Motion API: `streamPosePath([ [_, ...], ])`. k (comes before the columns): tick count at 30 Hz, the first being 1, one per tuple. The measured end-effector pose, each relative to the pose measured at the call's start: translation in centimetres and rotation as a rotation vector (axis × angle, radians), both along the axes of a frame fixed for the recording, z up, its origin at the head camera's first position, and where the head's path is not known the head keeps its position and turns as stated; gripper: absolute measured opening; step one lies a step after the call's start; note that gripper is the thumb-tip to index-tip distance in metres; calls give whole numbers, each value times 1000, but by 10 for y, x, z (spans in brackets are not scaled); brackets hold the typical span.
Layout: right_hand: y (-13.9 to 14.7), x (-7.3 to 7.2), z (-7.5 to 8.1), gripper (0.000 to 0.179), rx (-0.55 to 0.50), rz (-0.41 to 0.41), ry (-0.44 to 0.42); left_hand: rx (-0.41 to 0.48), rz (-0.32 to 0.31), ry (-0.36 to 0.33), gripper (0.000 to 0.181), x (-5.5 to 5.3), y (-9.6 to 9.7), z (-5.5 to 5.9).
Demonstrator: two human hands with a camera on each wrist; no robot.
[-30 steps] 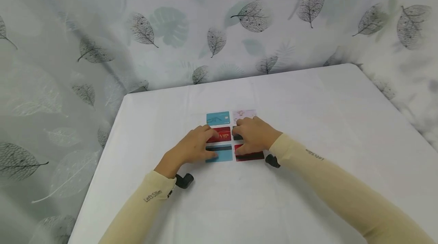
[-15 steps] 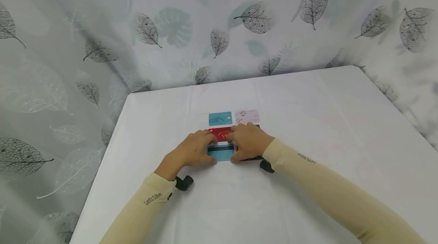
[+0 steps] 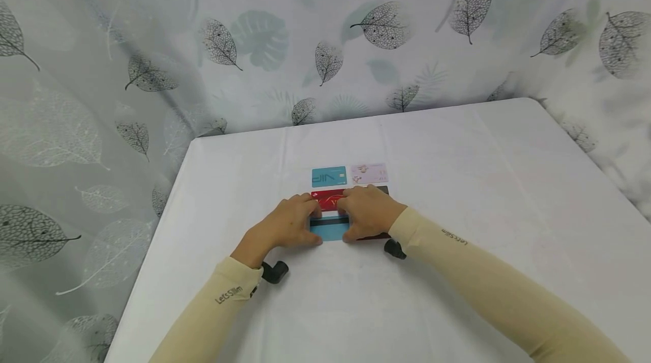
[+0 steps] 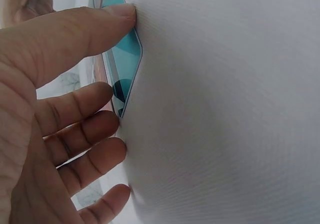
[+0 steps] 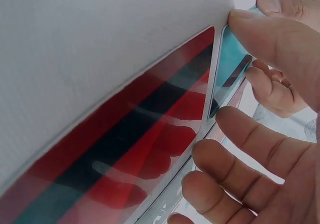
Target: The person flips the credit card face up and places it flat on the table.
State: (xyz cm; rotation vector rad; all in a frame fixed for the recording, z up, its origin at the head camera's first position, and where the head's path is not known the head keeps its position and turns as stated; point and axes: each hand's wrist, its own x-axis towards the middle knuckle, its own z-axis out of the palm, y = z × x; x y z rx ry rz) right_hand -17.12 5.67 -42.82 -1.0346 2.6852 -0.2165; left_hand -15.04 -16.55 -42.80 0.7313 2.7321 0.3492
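Plastic cards lie flat in two columns. The light blue card with a dark stripe (image 3: 329, 231) is at the near left, between both hands. My left hand (image 3: 287, 220) is at its left end, thumb on its near edge (image 4: 125, 13) and index fingertip by its far corner. My right hand (image 3: 370, 211) reaches over to its right end, thumb at the near corner and index finger near the far corner. Under that palm lies a red card with a black stripe (image 5: 145, 103), mostly hidden in the head view. The fingers of both hands are spread and gently bent.
Behind the blue card lies a red VIP card (image 3: 328, 200), partly covered by the right fingers. A teal card (image 3: 328, 177) and a pale pink card (image 3: 369, 173) form the far row. A dark card edge (image 3: 382, 189) shows past the right hand. White cloth covers the table (image 3: 458, 154).
My right hand has moved left from the striped red card to the light blue card's right end. My left hand has stayed nearly in place at the left end.
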Motion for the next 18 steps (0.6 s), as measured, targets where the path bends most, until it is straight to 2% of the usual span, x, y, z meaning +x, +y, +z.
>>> streamPosePath([
  [7,0,0,-1,41,-18,-3,-13,37,13,-14,44,1,-1,-1],
  [11,0,0,-1,49,-33,-7,-29,70,14,-21,44,1,-3,-2],
  [14,0,1,0,57,-45,10,-29,85,13,-22,43,1,-4,-3],
  [18,-2,2,0,55,-47,54,1,104,17,-26,43,1,-5,-4],
])
